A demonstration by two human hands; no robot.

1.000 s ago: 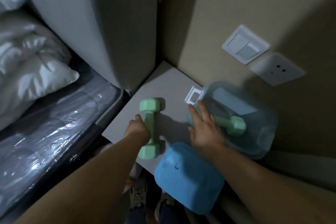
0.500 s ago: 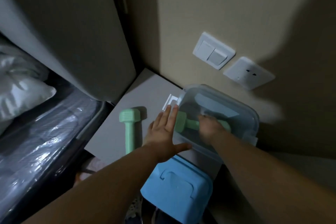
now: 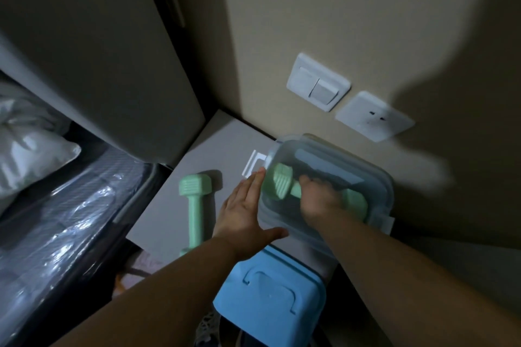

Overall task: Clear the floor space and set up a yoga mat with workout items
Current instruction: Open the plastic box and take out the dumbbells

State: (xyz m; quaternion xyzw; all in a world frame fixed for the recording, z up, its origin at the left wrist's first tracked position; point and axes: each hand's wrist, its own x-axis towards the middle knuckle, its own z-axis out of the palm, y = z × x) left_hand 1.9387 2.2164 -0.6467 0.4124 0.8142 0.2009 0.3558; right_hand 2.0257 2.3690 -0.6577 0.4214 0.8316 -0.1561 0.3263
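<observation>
Step in hand: gathering the workout items; the second dumbbell point(image 3: 284, 185) is being taken out of the clear plastic box point(image 3: 377, 177) on the small grey table point(image 3: 180, 200) by the wall.
Right hand point(image 3: 317, 200): reaches into the box, fingers wrapped round the dumbbell's handle, holding it.
Left hand point(image 3: 244, 213): fingers straight and spread, pressed flat against the near side of the box, bracing it.
First dumbbell point(image 3: 194, 197): lies on the table just left of the left hand, free of both hands.
Blue lid point(image 3: 270, 296): lies off the box, near the table's front edge, under the forearms.
Next move, as I judge it: lift clear over the rim without dragging the box along, so the brace has to hold.
Count: two mint-green dumbbells, one box, one lid, two hands.
Wall: one light switch point(image 3: 318, 86), one socket point(image 3: 375, 115).
Yoga mat: none in sight.
</observation>
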